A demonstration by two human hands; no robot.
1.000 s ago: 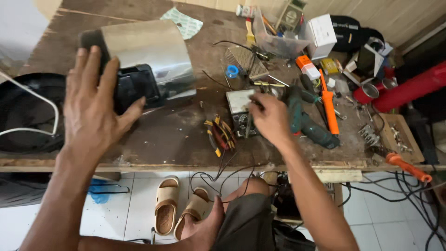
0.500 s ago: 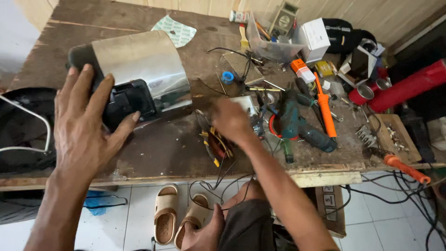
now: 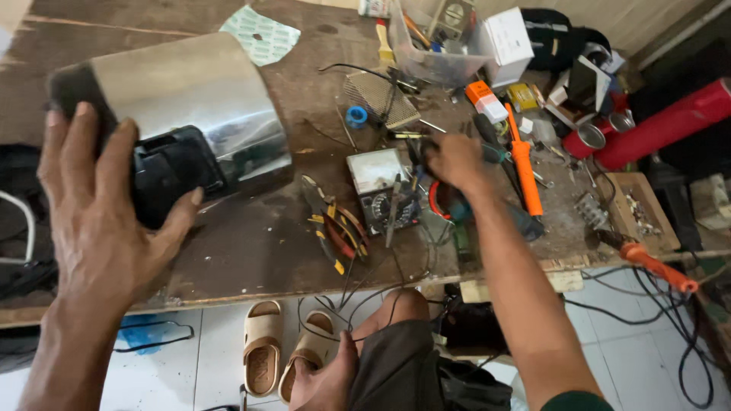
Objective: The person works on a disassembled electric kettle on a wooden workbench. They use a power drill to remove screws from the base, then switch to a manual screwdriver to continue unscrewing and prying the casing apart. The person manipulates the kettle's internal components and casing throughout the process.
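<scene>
Down at the bench, the left hand (image 3: pixel 99 221) lay spread open, fingers splayed, its palm against the black end (image 3: pixel 171 179) of a shiny metal appliance (image 3: pixel 190 99) that lay on its side on the worn wooden table (image 3: pixel 251 243). The thumb pressed the black part's lower edge. Across the table, the right hand (image 3: pixel 455 160) was curled over a clutter of tools, though I could not tell whether it gripped anything. Just left of it sat a meter with a pale dial (image 3: pixel 378 183), a probe lying across it. Pliers with red and yellow handles (image 3: pixel 335 228) lay nearer the table edge. Just right of that hand ran a long orange tool (image 3: pixel 524 164). Farther back stood a clear plastic tub (image 3: pixel 434 46) and a white box (image 3: pixel 509 38), with a red cylinder (image 3: pixel 670 118) at the far right. Under the table, two tan sandals (image 3: pixel 285 358) rested on the white tiles.
</scene>
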